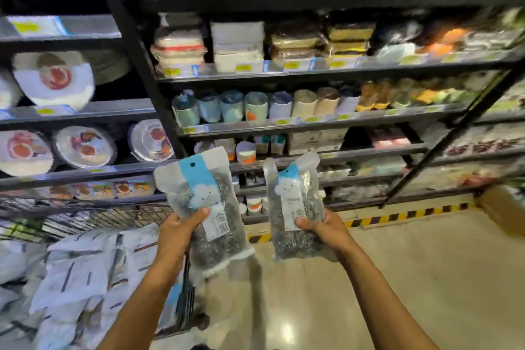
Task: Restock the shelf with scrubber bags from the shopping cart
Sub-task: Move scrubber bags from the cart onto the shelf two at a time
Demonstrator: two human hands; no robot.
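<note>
Clear left bag (199,193) in left hand (177,231), right bag (295,196) in right hand (324,229).

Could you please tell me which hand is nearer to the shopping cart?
Left. The left hand is just beside the shopping cart; the right hand is farther off, over the floor.

2 clear scrubber bags (181,196) (298,202) carry blue-white labels (196,177) (steel-grey inside).
</note>
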